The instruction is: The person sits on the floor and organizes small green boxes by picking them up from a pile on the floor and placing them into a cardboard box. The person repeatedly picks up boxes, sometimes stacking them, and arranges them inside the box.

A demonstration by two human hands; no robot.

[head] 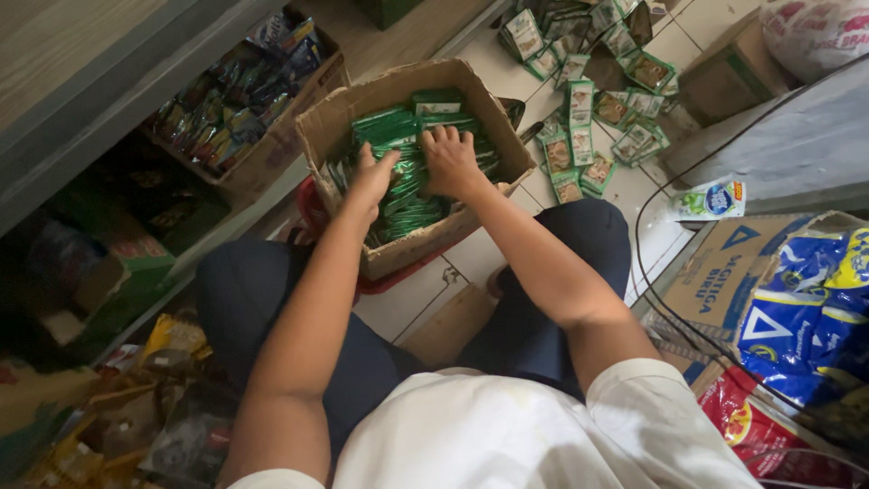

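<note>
From the head view, the cardboard box [398,258] sits on the floor between the person's knees, with little room around it. It is full of green packets [407,204]. The left hand [373,177] and right hand [450,161] press flat on the packets, fingers spread, gripping nothing.

Two hands, left [373,177] and right [450,161], in one open carton [337,122] of green sachets [407,195], too many to count. Roughly twenty more packets [593,100] strewn on floor tiles. One second carton [272,145] of mixed packets under shelf.
</note>
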